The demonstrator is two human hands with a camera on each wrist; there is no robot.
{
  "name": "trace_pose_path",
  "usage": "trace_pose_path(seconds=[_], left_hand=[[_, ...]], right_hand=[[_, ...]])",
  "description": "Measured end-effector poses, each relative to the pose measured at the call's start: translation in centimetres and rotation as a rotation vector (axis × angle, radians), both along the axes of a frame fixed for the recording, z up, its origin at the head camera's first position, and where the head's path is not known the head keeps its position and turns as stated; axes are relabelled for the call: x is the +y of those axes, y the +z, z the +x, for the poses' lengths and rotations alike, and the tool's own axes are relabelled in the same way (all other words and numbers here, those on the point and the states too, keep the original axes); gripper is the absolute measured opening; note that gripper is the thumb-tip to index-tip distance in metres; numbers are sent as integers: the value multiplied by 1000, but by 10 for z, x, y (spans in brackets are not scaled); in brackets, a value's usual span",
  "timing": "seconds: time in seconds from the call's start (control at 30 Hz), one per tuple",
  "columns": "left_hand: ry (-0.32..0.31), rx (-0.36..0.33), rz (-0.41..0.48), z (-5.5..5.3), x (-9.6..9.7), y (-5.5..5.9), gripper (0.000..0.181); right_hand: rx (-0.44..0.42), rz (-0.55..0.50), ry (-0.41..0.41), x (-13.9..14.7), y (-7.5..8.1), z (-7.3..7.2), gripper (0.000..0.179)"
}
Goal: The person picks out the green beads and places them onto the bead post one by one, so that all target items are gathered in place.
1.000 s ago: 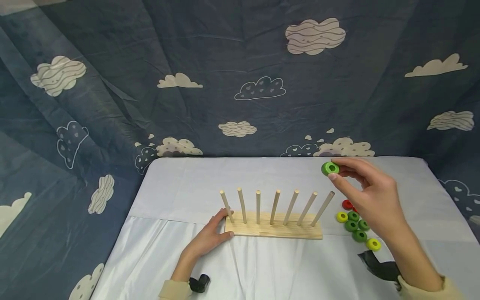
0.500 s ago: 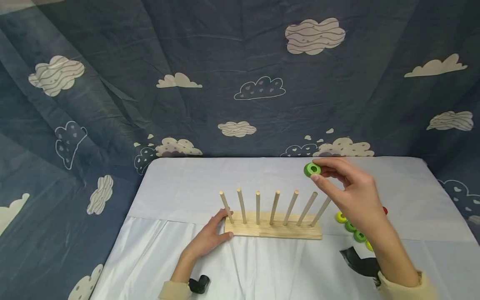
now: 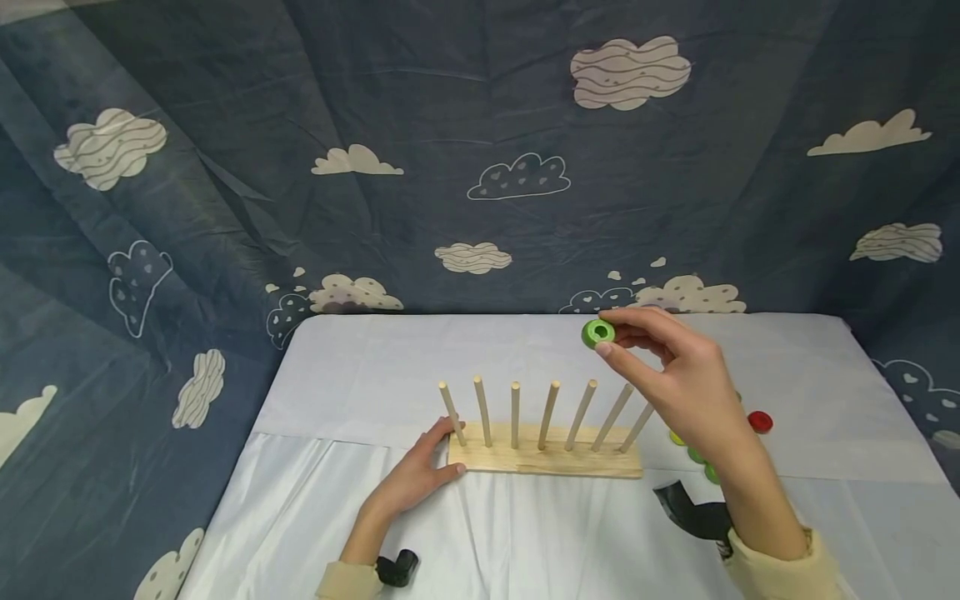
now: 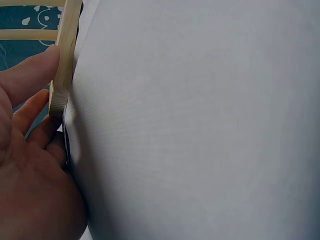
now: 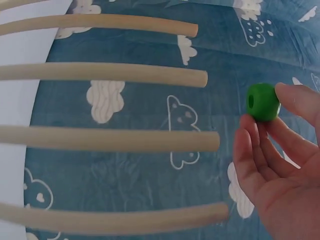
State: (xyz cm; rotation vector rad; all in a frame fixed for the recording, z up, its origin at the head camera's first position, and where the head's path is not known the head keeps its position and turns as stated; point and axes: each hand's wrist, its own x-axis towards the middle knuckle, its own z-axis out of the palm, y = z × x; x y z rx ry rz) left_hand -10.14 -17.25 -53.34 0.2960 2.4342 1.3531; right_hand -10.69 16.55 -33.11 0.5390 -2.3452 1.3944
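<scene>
A pale wooden peg stand [image 3: 543,462] lies across the middle of the table in the head view, several upright pegs rising from its flat base. My left hand [image 3: 420,473] grips its left end, thumb at the front edge and fingers at the far side; the left wrist view shows the thumb [image 4: 37,70] against the base edge. My right hand [image 3: 686,375] pinches a green bead [image 3: 588,337] between thumb and fingers, above and behind the right-hand pegs. In the right wrist view the green bead [image 5: 266,102] is apart from the peg tips, its hole facing them.
Loose beads lie right of the stand, partly hidden by the right forearm: a red bead [image 3: 760,422], a green bead [image 3: 696,455] and a sliver of yellow. White cloth covers the table [image 3: 360,375]. A dark cloud-patterned curtain [image 3: 420,217] hangs behind and at the sides.
My right hand has moved left with the green bead, from beyond the rightmost peg to above the right-hand pegs. The left hand and the peg stand have stayed in place.
</scene>
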Motion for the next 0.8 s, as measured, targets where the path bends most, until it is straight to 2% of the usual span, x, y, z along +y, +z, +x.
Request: trace_pose_path(seconds=[0.23,0.57,0.8], left_hand=[[0,1,7,0,0,0,69],[2,6,5,1,0,-1,70],[-5,9,16,-1,0,-3,69]], right_hand=[[19,-69,77,-10,4,-5,43],[-49,4,102,-21,6,-10,33],[-74,39,151,-30,5,-16,34]])
